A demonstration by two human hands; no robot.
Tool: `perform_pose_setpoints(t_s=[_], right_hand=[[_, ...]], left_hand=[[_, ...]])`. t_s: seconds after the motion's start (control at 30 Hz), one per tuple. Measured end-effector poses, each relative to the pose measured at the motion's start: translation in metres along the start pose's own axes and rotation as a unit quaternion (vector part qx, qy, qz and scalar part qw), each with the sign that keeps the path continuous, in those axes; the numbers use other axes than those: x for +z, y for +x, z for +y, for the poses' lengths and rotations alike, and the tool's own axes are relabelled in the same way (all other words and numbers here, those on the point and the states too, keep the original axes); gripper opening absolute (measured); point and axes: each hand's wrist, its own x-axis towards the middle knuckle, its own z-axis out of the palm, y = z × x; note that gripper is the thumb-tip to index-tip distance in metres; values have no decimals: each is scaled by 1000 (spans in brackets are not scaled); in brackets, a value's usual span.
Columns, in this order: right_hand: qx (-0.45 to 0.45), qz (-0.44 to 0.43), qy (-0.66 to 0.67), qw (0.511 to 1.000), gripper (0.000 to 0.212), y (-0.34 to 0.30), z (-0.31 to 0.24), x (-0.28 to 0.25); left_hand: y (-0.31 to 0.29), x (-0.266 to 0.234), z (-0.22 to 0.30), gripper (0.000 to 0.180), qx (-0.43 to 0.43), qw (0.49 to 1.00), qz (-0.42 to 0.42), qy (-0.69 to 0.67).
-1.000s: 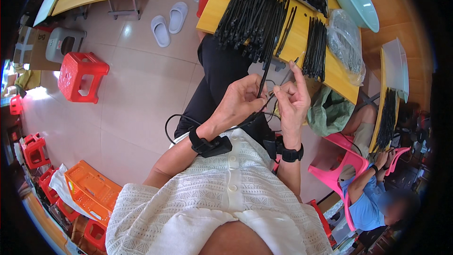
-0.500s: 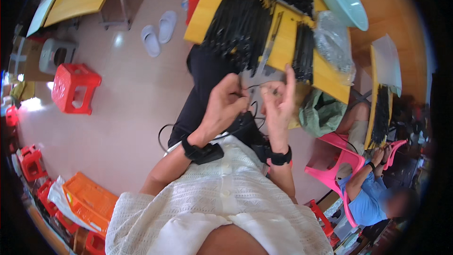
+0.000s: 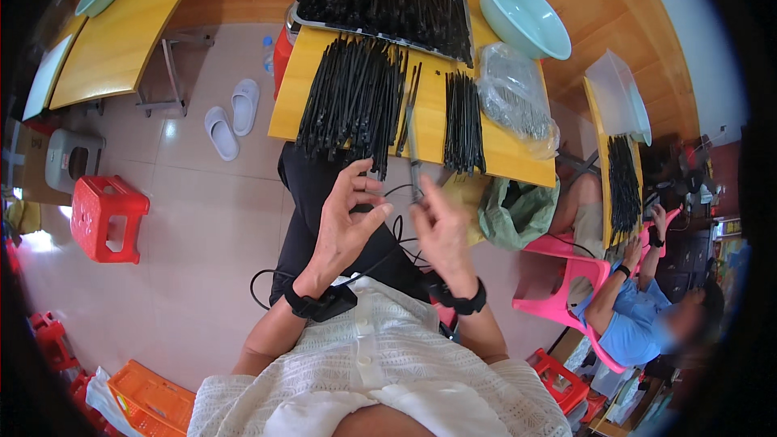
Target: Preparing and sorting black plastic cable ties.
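Observation:
My left hand (image 3: 348,218) is held over my lap, its curved fingers and thumb apart with nothing between them. Its fingertips are just below the near ends of a wide bunch of thin black rods (image 3: 352,97) on the yellow table (image 3: 426,85). My right hand (image 3: 441,231) is smeared by motion. Its fingers are by the near end of a narrow grey strip (image 3: 413,142) reaching out from the table; I cannot tell whether they grip it. A smaller bunch of black rods (image 3: 463,123) lies to the right. Black cable (image 3: 396,231) loops between my wrists.
A metal tray (image 3: 380,35) heaped with black rods stands at the table's back, beside a pale green basin (image 3: 524,14) and a clear plastic bag (image 3: 515,97). A green sack (image 3: 518,210) hangs below. Another person (image 3: 623,316) sits at right; a red stool (image 3: 109,218) stands at left.
My hands have come apart from their close position over my lap. The left has opened, and the right has moved to the grey strip's end. The view has shifted, showing more of the table.

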Motion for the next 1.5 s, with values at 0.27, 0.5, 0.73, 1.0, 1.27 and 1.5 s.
perform_pose_setpoints(t_s=[0.27, 0.5, 0.73, 1.0, 1.27, 1.5], right_hand=[[73, 72, -143, 984, 37, 63, 69, -50], [101, 73, -139, 982, 35, 73, 73, -45], [28, 74, -135, 988, 27, 61, 33, -19], [11, 62, -151, 986, 34, 87, 19, 32], [68, 35, -183, 980, 33, 82, 25, 25], [63, 51, -154, 985, 29, 84, 32, 24]], left_hand=[[-4, -5, -10, 31, -39, 999, -7, -18], [-5, -12, -15, 21, -51, 999, -20, 2], [-4, -11, -23, 18, -51, 998, -24, -19], [-8, -15, -16, 17, -54, 998, -13, -16], [-10, -16, -15, 17, -66, 997, -14, -23], [-10, -17, -16, 16, -66, 997, -18, -21]])
